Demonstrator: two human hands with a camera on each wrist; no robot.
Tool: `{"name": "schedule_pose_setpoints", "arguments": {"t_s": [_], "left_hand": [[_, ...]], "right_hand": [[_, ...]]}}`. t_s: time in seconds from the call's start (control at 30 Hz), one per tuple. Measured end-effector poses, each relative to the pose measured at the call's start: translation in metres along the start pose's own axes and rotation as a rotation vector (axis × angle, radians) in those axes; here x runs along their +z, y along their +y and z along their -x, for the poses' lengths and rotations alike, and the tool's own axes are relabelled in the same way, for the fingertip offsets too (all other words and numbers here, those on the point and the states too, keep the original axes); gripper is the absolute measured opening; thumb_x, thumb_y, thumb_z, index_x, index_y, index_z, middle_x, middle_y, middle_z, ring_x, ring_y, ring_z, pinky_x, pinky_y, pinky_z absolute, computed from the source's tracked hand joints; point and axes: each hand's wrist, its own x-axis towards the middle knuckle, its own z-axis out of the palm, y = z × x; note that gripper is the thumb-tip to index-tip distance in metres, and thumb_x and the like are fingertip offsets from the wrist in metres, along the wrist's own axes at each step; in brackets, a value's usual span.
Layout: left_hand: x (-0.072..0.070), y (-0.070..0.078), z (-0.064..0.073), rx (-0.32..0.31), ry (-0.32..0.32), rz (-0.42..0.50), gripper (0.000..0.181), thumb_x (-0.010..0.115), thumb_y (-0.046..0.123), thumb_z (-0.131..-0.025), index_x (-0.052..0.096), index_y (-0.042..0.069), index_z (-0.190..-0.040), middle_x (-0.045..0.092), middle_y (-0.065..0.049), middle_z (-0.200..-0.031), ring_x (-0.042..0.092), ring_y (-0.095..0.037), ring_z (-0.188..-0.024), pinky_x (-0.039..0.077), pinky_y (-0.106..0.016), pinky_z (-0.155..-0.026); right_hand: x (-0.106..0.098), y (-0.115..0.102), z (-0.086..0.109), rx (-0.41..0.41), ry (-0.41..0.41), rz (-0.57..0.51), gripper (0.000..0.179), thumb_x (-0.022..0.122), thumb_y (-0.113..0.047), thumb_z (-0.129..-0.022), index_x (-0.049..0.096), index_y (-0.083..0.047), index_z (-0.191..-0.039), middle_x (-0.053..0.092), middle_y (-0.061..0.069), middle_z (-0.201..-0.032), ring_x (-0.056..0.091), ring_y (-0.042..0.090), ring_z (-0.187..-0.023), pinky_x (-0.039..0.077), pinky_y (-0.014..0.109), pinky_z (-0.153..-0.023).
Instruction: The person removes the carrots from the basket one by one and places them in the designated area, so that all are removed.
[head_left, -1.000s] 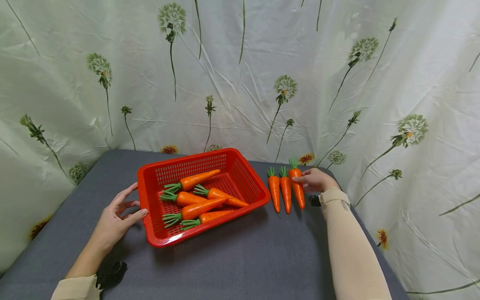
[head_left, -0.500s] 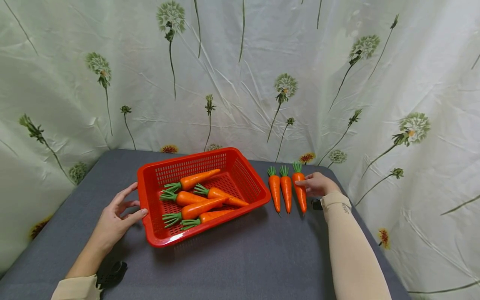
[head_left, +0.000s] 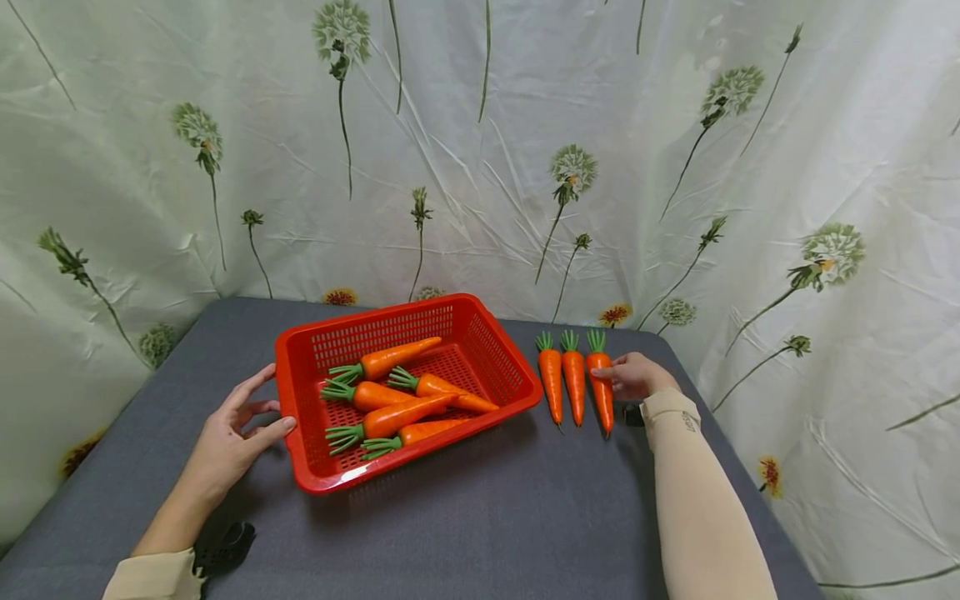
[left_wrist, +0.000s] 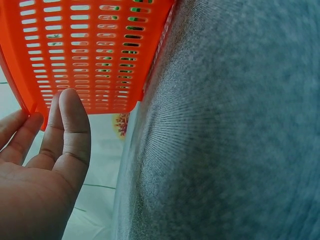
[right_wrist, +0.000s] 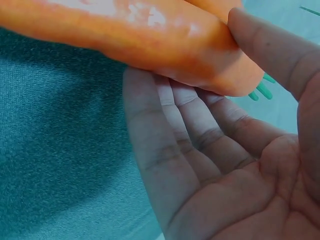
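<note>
My right hand (head_left: 636,375) pinches an orange carrot (head_left: 603,404) with a green top, at the right of the table. In the right wrist view the thumb presses on top of that carrot (right_wrist: 145,37), and the fingertips reach under its near side. Left of it two more carrots, a middle one (head_left: 574,383) and an outer one (head_left: 551,383), lie parallel, tops toward the back. A red slotted basket (head_left: 352,478) holds several carrots (head_left: 390,358) lying loosely across each other. My left hand (head_left: 234,433) touches the left rim of the basket with fairly straight fingers.
A dark grey cloth (head_left: 465,533) covers the table. Behind and to the right hangs a pale curtain (head_left: 450,150) with printed dandelions, close to the table's back edge. Black devices sit at both wrists, including the left wrist device (head_left: 225,548).
The right-hand carrot has shifted slightly right and toward the front, coming into line beside the other two. The left hand and basket have stayed in place.
</note>
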Motion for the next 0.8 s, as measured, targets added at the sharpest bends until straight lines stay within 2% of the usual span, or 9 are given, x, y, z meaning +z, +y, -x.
{"name": "schedule_pose_setpoints", "arguments": {"t_s": [0.13, 0.27, 0.4, 0.63, 0.8], "left_hand": [[0.0, 0.0, 0.0, 0.001, -0.001, 0.006, 0.08, 0.074, 0.01, -0.09, 0.032, 0.017, -0.158, 0.04, 0.008, -0.15, 0.054, 0.006, -0.104, 0.051, -0.011, -0.074], [0.0, 0.001, -0.001, 0.001, -0.003, 0.009, 0.08, 0.074, 0.009, -0.09, 0.032, 0.017, -0.158, 0.04, 0.01, -0.15, 0.055, 0.006, -0.104, 0.052, -0.012, -0.074], [0.0, 0.0, -0.001, -0.003, -0.006, 0.014, 0.08, 0.074, 0.009, -0.091, 0.032, 0.017, -0.158, 0.04, 0.012, -0.148, 0.055, 0.006, -0.104, 0.052, -0.012, -0.074], [-0.001, 0.0, -0.002, -0.005, -0.012, 0.032, 0.079, 0.073, 0.008, -0.091, 0.032, 0.018, -0.158, 0.04, 0.011, -0.149, 0.055, 0.004, -0.104, 0.053, -0.013, -0.074], [0.0, -0.001, -0.001, 0.006, -0.011, 0.036, 0.079, 0.073, 0.006, -0.09, 0.032, 0.017, -0.158, 0.041, 0.015, -0.147, 0.055, 0.004, -0.104, 0.053, -0.014, -0.074]], "right_hand": [[-0.001, 0.004, -0.003, -0.013, -0.041, -0.061, 0.068, 0.066, -0.022, -0.098, 0.034, 0.019, -0.143, 0.062, 0.018, -0.113, 0.068, 0.017, -0.09, 0.058, 0.034, -0.087], [-0.001, 0.006, -0.003, -0.03, -0.073, -0.066, 0.068, 0.071, -0.028, -0.095, 0.042, 0.019, -0.134, 0.061, 0.015, -0.107, 0.068, 0.017, -0.088, 0.059, 0.033, -0.084], [0.002, 0.006, -0.006, 0.003, -0.019, -0.021, 0.055, 0.066, -0.026, -0.098, 0.047, 0.014, -0.131, 0.061, 0.01, -0.103, 0.067, 0.014, -0.085, 0.058, 0.034, -0.085], [0.005, 0.007, -0.012, 0.011, 0.008, 0.026, 0.046, 0.063, -0.025, -0.1, 0.053, 0.013, -0.125, 0.062, 0.005, -0.095, 0.066, 0.012, -0.081, 0.057, 0.04, -0.091], [0.008, 0.011, -0.017, 0.019, 0.031, 0.021, 0.054, 0.063, -0.027, -0.1, 0.049, 0.015, -0.131, 0.061, 0.011, -0.105, 0.065, 0.016, -0.086, 0.056, 0.04, -0.093]]}}
